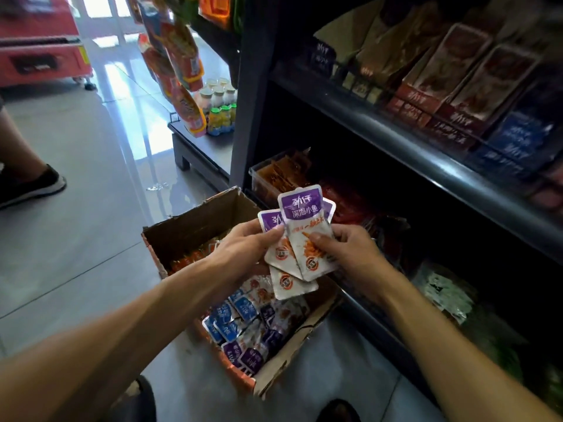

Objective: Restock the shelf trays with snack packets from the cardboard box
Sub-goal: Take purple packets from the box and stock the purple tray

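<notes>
**Purple packets held over the box**

While both forearms reach forward from the bottom of the view, the left hand (pixel 243 242) and right hand (pixel 347 248) meet above the box (pixel 195 223), each gripping a fanned bunch of purple-topped packets (pixel 300 229). The left hand's fingers curl round the bunch's left edge, fingertips pressed on the front of one packet. The right hand pinches the front packet with its thumb on the printed face, the other fingers folded behind. At least four packets overlap in the fan; the foremost stands nearly upright and one hangs lower, beneath the rest.

Under the hands the box sits open on the grey floor (pixel 76 239), just beside the base of the dark shelf (pixel 396 138). It holds more packets: blue and purple ones (pixel 243 327) at the near end, orange ones (pixel 195 254) at the far end.

Beyond the hands, on the lowest shelf level, a clear tray (pixel 259 181) holds brown-orange packets, with red packets to its right in shadow. Green-white packets (pixel 444 293) lie further right. The level above carries upright rows of brown, red and blue packs (pixel 457 83).

Farther off, bottles (pixel 219 111) stand on a low platform, snack strips (pixel 179 65) hang above them, and a red machine (pixel 39 41) stands at the far left. Another person's shoe (pixel 33 184) rests on the floor at the left edge.
</notes>
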{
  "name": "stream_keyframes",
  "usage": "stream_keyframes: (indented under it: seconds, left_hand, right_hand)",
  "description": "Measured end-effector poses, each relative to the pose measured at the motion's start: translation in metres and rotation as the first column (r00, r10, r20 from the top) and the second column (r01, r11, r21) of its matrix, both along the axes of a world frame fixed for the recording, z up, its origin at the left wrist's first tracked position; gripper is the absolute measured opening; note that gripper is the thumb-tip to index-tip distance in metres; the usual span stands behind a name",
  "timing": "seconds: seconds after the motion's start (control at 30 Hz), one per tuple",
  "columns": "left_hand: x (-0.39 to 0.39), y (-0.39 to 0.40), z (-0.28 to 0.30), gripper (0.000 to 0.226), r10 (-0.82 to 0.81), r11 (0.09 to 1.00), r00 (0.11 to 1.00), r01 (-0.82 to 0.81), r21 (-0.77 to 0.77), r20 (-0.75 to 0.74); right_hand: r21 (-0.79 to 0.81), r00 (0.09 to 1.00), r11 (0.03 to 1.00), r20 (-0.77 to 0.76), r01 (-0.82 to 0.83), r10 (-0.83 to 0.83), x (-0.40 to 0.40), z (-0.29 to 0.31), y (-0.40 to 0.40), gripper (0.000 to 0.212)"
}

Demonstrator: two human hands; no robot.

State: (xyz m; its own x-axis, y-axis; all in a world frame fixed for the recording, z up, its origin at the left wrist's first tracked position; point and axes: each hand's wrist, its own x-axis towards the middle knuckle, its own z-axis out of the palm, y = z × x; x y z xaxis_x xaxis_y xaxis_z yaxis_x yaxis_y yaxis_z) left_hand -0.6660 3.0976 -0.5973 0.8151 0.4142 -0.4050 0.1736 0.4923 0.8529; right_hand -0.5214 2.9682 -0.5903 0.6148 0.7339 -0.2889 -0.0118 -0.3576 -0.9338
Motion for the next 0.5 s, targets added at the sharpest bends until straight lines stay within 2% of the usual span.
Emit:
stream_keyframes:
  seconds: [0.1, 0.27, 0.37, 0.5]
  left_hand:
    - [0.003, -0.003, 0.013, 0.025, -0.023, 0.995, 0.999, 0.020, 0.097, 0.039]
    - [0.008, -0.001, 0.034, 0.035, 0.047, 0.996, 0.988, -0.058, 0.070, 0.146]
    - [0.013, -0.002, 0.041, 0.039, 0.062, 0.993, 0.984, -0.077, 0.084, 0.167]
    - [0.019, -0.009, 0.047, 0.032, 0.016, 0.986, 0.989, -0.040, 0.161, 0.147]
  right_hand:
    - [0.027, 0.997, 1.000, 0.070, -0.016, 0.014, -0.002, 0.018, 0.000, 0.021]
    - [0.087, 0.988, 0.985, 0.040, 0.146, -0.150, 0.010, 0.036, -0.010, 0.021]
    - [0.039, 0.992, 0.992, 0.023, 0.122, -0.123, 0.009, 0.038, -0.012, 0.026]
    - [0.050, 0.993, 0.994, 0.064, 0.098, -0.101, -0.001, 0.041, -0.009, 0.029]
